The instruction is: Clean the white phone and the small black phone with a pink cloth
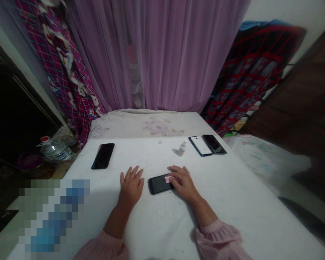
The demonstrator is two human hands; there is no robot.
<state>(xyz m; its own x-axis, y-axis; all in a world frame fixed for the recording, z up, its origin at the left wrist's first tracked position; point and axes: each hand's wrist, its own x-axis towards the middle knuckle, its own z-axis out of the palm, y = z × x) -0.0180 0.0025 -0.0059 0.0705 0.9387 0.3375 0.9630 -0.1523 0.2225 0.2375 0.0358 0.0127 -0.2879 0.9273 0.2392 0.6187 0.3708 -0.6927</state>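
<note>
A dark smartphone (pixel 159 184) lies flat, screen up, on the white-covered table (pixel 162 224) in front of me. Over its right end rests my right hand (pixel 182 182), fingers closed on a small pink cloth (pixel 168 178) that touches the screen. To the left of the phone, my left hand (pixel 131 186) lies flat on the table with its fingers spread, holding nothing. A small white bottle (pixel 182 148) stands upright beyond my right hand.
Another black phone (pixel 103 156) lies at the left. At the back right are a white phone (pixel 201 145) on a blue-edged item and a dark phone (pixel 214 143). Purple curtains (pixel 176 54) hang behind. A water jug (pixel 55 148) stands off the table's left side.
</note>
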